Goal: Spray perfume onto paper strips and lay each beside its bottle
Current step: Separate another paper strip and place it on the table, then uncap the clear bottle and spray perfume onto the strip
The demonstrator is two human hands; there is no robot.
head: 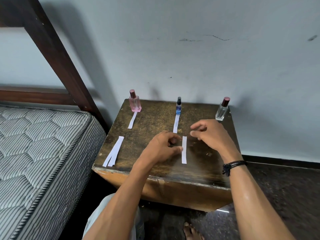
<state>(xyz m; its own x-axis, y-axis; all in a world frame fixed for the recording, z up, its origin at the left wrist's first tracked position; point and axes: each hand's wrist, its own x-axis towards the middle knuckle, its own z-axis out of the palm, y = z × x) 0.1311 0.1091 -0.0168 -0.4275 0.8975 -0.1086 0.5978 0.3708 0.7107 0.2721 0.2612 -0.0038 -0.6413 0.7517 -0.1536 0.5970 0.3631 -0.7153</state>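
From the head camera, three perfume bottles stand along the far edge of the counter (149, 125): a pink bottle (134, 103), a blue bottle (178, 108) and a clear bottle (222, 111). One paper strip (132, 120) lies before the pink bottle and a second strip (176, 123) before the blue. A third strip (184, 149) lies flat between the hands. The left hand (162, 147) touches its edge with the thumb, grip loosely curled and apart. The right hand (207, 134) hovers nearby, its grip apart and holding nothing. Spare strips (113, 151) lie at the counter's left.
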